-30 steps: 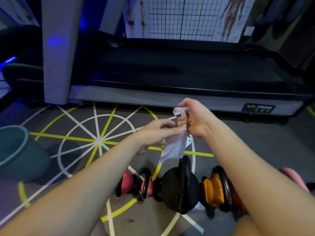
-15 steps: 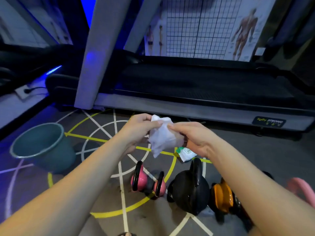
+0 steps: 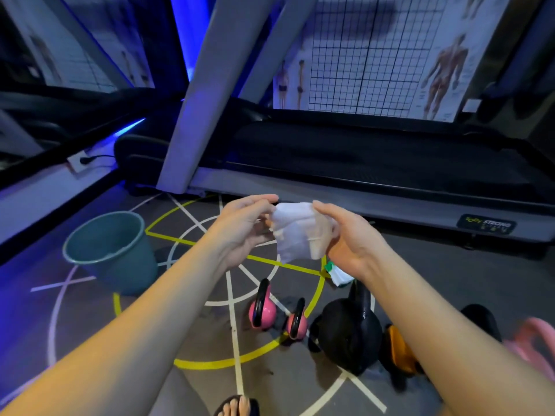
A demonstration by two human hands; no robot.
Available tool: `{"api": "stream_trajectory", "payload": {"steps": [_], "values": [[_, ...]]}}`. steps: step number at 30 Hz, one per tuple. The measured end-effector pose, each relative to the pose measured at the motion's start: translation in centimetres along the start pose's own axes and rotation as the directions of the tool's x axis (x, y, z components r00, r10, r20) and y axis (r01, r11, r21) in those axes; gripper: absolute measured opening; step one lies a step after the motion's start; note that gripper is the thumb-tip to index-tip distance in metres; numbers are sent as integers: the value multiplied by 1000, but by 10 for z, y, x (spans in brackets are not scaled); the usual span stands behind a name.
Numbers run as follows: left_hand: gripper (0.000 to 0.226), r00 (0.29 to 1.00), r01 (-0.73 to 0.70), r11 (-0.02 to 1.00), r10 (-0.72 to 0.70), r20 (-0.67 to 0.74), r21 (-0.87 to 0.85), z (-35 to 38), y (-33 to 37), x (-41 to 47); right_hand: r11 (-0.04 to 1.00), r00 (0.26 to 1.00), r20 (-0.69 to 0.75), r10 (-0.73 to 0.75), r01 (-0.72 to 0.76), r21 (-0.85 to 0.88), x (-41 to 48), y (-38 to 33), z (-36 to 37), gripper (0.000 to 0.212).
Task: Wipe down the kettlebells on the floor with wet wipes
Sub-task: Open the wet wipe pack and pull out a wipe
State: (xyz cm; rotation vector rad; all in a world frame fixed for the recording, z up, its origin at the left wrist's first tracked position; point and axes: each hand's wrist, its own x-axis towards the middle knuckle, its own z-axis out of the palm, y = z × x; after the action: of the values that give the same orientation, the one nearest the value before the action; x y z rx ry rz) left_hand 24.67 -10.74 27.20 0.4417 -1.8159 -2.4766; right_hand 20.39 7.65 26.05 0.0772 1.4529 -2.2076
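Left hand (image 3: pixel 244 226): raised in front of the body, thumb and fingertips pinching the upper left edge of a white wet wipe (image 3: pixel 295 228); the other fingers curl loosely under it.
Right hand (image 3: pixel 353 237): palm turned inward, thumb on top, pinching the upper right edge of the same wipe; its fingers lie behind the sheet and show faintly through it.
Wipe: held between the two hands, partly unfolded, lower edge hanging free; in the air above the floor, touching no kettlebell.
Below the right wrist: a small white-and-green wipe packet (image 3: pixel 338 276) lies on the floor, just behind the black kettlebell (image 3: pixel 348 333).
Kettlebells: in a row on the floor under the forearms; from left, a pink kettlebell (image 3: pixel 262 312) with a black handle; a smaller pink kettlebell (image 3: pixel 297 324) just beside it; the large black one; an orange kettlebell (image 3: pixel 401 351) partly hidden by the right forearm; a pale pink kettlebell (image 3: pixel 533 337) at the right edge, blurred.
Floor (image 3: pixel 420 265): grey, marked with white and yellow lines and circles.
Left of the row, well apart: a teal bucket (image 3: pixel 132 267), upright, mouth towards the camera.
Beyond the hands: a treadmill (image 3: pixel 360 163) with a dark belt and grey frame; behind it a grid chart and anatomy posters (image 3: pixel 444 73) on the wall.
Bottom edge: toes in a sandal (image 3: pixel 237 406).
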Motion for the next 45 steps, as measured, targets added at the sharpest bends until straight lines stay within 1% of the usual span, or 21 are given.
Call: {"api": "stream_trajectory", "payload": {"steps": [1,2,3,5,7,11,14,16,18,20,22,24,28,31,33,35,37,39,42,43,45], "values": [[23,999,-11,1000,11,-30,-5,1,2,-1,1000,998,-49,-26,27,15,0,0,2,12],[25,998,-25,1000,25,-54,-1,1,2,-1,998,996,-74,-57,59,28,2,0,2,13],[26,997,-40,999,41,-68,7,1,3,-1,996,993,-87,-80,83,35,4,1,3,30],[26,993,-72,997,75,-93,35,0,2,-3,990,988,-88,-127,132,48,4,3,8,41],[29,981,-125,988,137,-134,92,-3,0,-2,981,980,-115,-163,174,87,1,2,13,35],[35,941,-233,954,270,-205,187,-20,0,-2,956,937,-266,-227,266,120,-4,-6,18,17],[33,957,-244,954,266,-113,172,-23,4,-8,959,929,-257,-265,281,30,-12,-7,19,13],[29,973,-225,965,230,-23,136,-14,4,-15,948,941,-150,-303,313,52,-21,-8,20,13],[24,980,-197,963,194,34,182,-3,2,-17,938,937,-79,-339,344,54,-28,-9,17,14],[36,984,-176,956,160,83,237,5,-3,-19,924,924,-48,-379,381,38,-34,-14,11,14],[37,980,-200,902,186,73,383,11,-4,-21,923,923,-40,-383,384,18,-40,-19,4,14],[20,960,-239,779,280,18,580,15,-5,-23,924,923,-48,-382,380,-36,-46,-24,-6,15],[5,944,-202,654,328,-32,729,21,0,-27,874,896,-79,-436,401,-274,-44,-32,-32,22],[10,956,-208,618,294,23,758,28,-2,-33,751,862,-33,-506,421,-509,-40,-33,-45,33],[14,954,-219,594,296,43,774,29,-4,-37,574,844,101,-526,440,-690,-37,-33,-49,39],[16,945,-234,548,323,54,803,26,-1,-37,399,853,252,-458,450,-799,-35,-30,-49,44],[24,923,-265,443,374,92,857,22,5,-37,237,850,318,-421,441,-866,-30,-26,-45,48],[28,916,-298,316,361,176,901,17,5,-36,100,831,338,-442,420,-902,-26,-24,-41,34],[20,939,-319,162,185,289,934,15,-7,-33,-1,822,363,-438,404,-915,-22,-23,-36,14],[20,941,-323,149,161,299,935,16,-10,-29,-12,827,361,-431,394,-919,-19,-21,-36,13],[18,946,-299,178,182,267,938,15,-11,-21,33,850,321,-417,368,-929,-12,-18,-39,13]]}}
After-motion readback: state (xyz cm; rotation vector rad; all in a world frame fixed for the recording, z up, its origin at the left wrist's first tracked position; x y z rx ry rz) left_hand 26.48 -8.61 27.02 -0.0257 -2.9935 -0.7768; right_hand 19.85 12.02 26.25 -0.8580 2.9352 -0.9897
